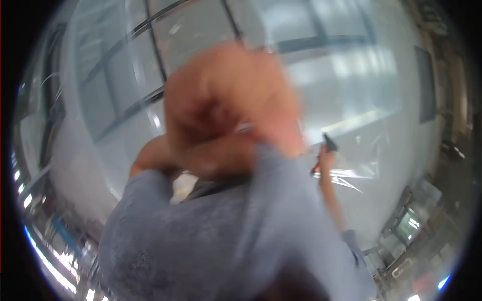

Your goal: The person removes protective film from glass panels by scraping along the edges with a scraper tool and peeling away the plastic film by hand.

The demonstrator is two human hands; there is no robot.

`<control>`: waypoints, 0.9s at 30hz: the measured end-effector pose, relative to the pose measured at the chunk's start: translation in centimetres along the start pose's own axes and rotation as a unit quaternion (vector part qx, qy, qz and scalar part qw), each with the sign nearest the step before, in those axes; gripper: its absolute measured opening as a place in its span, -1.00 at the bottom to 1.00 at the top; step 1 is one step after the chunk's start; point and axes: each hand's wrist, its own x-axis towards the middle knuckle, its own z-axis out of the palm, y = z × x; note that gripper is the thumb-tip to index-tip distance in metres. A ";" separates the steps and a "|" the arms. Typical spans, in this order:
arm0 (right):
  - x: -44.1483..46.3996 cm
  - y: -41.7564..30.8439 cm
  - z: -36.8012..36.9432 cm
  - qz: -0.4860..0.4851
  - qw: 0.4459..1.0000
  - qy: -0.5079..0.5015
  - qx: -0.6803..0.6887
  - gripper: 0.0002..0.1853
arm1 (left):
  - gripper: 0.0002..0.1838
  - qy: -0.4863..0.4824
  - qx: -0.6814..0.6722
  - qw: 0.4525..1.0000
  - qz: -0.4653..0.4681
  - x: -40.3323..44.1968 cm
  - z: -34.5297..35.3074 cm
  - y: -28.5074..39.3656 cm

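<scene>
My left hand (pixel 233 95) is raised close to the camera, large and smeared by motion. Its fingers look curled, and the grey shirt (pixel 276 170) is drawn up into them; the exact grip is blurred. The left forearm bends across in front of my chest. Lower at the right, my right hand (pixel 327 159) is wrapped round a black and red hand tool (pixel 330 142), whose kind I cannot make out. The tool's dark end points up and away from me. Beside this hand, shiny clear plastic film (pixel 351 175) lies wrinkled on the pale work surface (pixel 386 200).
Large glassy panels (pixel 346 85) with dark strips (pixel 155 47) stretch across the work surface ahead. A dark flat piece (pixel 426 85) lies near the right edge. Equipment with a greenish pane (pixel 407 226) stands at the lower right. Blurred clutter lines the left side.
</scene>
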 end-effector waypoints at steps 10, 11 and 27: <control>-39.2 -40.2 -2.5 -0.073 0.997 0.039 -0.009 -0.52 | -0.81 0.136 0.016 0.991 -0.010 -26.2 -0.5 44.3; -44.5 -45.6 3.0 -0.078 0.995 0.047 0.036 -0.52 | -0.80 0.147 0.015 0.989 -0.007 -32.3 -2.0 50.5; -105.4 -116.7 79.2 -0.126 0.937 -0.281 0.161 -0.56 | -0.53 0.686 0.351 0.490 -0.407 -119.9 -30.5 118.5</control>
